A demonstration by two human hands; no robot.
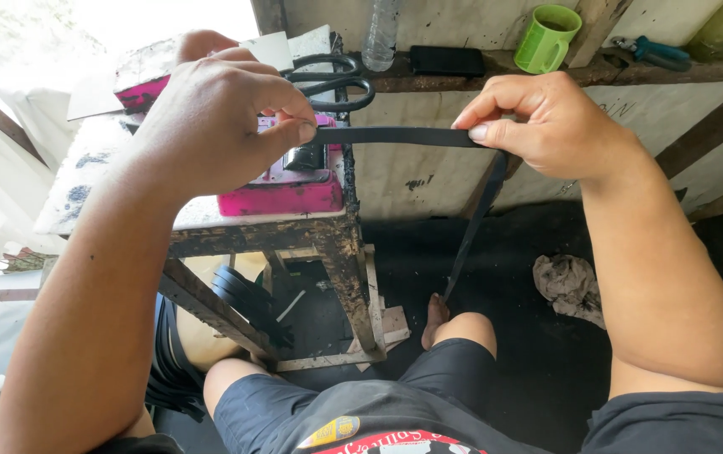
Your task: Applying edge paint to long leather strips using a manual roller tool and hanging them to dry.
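Black strap point(395, 136) is held taut between left hand point(210, 118) and right hand point(546, 126), fingers pinched on it, above the bench point(328, 231); its tail hangs down.

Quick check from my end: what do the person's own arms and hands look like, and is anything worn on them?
Both arms are bare from the upper arm down. The left hand and right hand wear no gloves, rings, watch or wristbands. A dark short sleeve shows at the right upper arm. Fingernails are short and unpainted.

A flat black strap point(395, 136), stretched taut and level, its long tail hanging down toward the floor
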